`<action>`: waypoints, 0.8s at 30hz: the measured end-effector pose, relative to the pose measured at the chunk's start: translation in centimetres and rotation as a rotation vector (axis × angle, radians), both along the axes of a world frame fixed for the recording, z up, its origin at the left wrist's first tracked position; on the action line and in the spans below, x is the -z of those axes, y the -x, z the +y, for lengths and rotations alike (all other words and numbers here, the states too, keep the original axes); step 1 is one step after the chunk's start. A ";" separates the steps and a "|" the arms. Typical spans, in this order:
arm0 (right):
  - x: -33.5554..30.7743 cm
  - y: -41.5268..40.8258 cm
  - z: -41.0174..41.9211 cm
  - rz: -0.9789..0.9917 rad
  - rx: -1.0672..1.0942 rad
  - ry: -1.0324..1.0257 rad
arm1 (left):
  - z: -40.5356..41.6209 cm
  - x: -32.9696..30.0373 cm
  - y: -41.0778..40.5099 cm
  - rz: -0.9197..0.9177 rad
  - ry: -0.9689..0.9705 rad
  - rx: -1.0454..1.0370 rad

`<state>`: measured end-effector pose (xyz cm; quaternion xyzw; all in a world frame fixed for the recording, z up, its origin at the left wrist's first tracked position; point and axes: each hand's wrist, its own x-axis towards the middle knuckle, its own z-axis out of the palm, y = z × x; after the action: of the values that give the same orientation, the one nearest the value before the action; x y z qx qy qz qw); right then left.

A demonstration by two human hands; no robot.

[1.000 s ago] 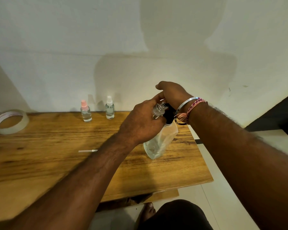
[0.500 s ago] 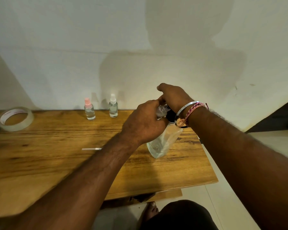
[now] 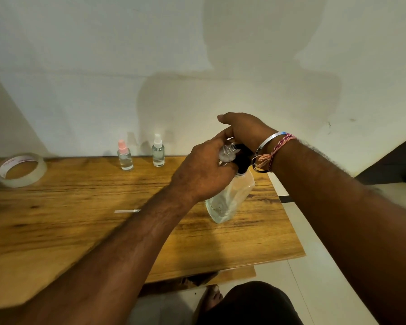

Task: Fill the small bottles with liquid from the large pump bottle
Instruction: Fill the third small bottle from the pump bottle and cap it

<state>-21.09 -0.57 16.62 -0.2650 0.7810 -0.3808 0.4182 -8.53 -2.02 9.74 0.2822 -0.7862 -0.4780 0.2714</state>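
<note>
Left hand (image 3: 204, 170) grips a small clear bottle (image 3: 227, 152) against the spout | right hand (image 3: 246, 131) presses the large pump bottle (image 3: 230, 198), worktop's 3 o'clock edge | judgement: keep mouth aligned, pump slowly | two capped bottles at 12 o'clock

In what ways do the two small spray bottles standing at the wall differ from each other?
The left small bottle has a pink cap; the right small bottle has a white cap. The pink-capped one stands a little nearer to the camera, the white-capped one closer to the wall. Both stand upright on the wooden table, capped, clear, holding clear liquid, and no hand touches them.
</note>
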 end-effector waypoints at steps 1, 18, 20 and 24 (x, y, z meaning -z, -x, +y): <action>0.1 0.1 0.1 0.012 0.000 -0.010 | 0.0 0.0 0.0 -0.004 0.004 -0.001; 1.1 0.3 0.0 0.062 -0.027 0.005 | -0.2 0.5 0.1 -0.025 0.022 -0.014; 1.6 0.5 0.0 0.058 -0.015 0.011 | -0.2 0.6 0.1 -0.040 0.034 -0.014; 2.1 0.5 -0.2 0.098 -0.028 0.040 | -0.3 1.0 0.2 -0.060 0.039 -0.022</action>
<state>-21.58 -0.72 14.54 -0.3026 0.7890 -0.3769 0.3793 -8.72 -2.36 8.77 0.2997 -0.8000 -0.4511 0.2583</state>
